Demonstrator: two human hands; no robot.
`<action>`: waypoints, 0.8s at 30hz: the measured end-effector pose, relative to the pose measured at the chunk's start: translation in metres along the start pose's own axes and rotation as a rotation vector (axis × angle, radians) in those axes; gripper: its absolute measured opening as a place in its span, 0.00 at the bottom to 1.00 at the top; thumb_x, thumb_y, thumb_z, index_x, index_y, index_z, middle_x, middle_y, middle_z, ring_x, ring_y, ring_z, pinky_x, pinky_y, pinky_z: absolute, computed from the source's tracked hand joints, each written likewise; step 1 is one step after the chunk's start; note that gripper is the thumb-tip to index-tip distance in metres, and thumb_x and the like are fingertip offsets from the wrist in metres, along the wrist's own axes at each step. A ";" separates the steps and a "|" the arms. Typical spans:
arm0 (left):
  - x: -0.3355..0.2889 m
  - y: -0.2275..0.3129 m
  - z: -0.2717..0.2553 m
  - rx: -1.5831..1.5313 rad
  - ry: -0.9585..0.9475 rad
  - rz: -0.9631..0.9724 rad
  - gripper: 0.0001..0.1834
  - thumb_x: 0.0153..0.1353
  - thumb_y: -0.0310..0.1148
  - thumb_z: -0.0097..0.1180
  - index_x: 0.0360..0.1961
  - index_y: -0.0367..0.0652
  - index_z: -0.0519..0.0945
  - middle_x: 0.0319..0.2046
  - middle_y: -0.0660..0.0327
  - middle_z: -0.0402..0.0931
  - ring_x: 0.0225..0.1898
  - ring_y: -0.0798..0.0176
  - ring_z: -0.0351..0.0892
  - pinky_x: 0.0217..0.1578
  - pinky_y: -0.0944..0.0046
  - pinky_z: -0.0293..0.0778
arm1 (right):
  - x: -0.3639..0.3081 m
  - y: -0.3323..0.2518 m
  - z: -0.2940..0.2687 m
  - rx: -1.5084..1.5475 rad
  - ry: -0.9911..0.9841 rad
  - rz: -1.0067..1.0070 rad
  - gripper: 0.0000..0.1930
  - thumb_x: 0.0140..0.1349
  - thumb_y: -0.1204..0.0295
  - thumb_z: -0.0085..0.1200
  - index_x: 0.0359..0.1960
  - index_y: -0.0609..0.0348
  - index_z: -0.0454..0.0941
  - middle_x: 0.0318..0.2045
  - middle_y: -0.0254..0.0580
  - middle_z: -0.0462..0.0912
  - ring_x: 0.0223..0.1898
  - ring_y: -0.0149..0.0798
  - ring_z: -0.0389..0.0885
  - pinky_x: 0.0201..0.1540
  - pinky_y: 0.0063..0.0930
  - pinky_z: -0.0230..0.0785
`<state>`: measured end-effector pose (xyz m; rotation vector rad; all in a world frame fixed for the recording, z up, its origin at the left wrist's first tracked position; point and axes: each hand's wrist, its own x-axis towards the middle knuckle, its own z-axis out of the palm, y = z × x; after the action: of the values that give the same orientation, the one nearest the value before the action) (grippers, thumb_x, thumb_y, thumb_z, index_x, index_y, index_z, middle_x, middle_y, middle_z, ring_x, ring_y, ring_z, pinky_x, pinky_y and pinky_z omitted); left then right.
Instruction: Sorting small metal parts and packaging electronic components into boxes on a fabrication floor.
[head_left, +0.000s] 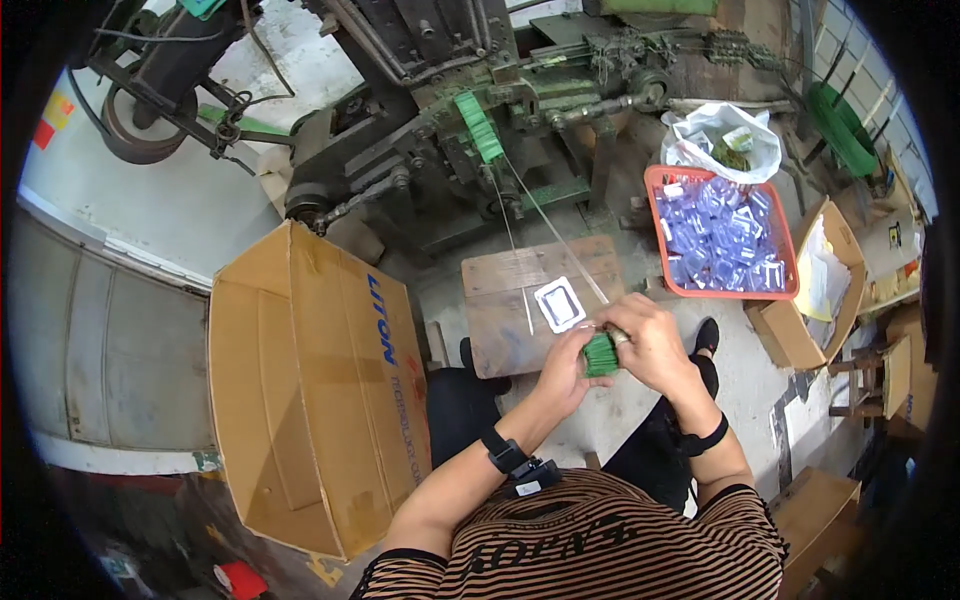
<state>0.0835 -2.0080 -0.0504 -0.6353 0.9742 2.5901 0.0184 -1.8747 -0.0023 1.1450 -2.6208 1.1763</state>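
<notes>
A small block of green ribbed pieces (600, 356) is held between my two hands, low over the near right corner of a wooden board. My left hand (566, 374) cups it from the left, thumb and fingers closed around its side. My right hand (648, 340) grips its upper right edge with bent fingers, which partly cover it. Something thin and clear shows at the fingertips, too small to make out. Just beyond my hands, a clear plastic blister tray (560, 304) with a pale rim lies on the wooden board (500, 300).
Ahead stands a dark, greasy machine (420, 110) with a green ribbed strip (478, 126) and two thin rods reaching toward the board. A large open carton (320, 390) is at my left. To the right are a red basket (652, 215) of clear plastic cases, a white bag (690, 140) and an open box (785, 335).
</notes>
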 end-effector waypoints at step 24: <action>-0.043 -0.028 -0.006 -0.072 -0.082 0.168 0.21 0.68 0.45 0.31 0.45 0.40 0.70 0.37 0.52 0.74 0.41 0.60 0.73 0.47 0.61 0.68 | -0.059 -0.057 0.010 0.101 -0.243 -0.200 0.13 0.40 0.79 0.55 0.31 0.60 0.73 0.25 0.43 0.72 0.31 0.48 0.75 0.29 0.38 0.67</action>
<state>0.1338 -1.9968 -0.0481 -0.4791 0.9498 2.7854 0.1003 -1.8706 0.0071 1.6211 -2.5560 1.2099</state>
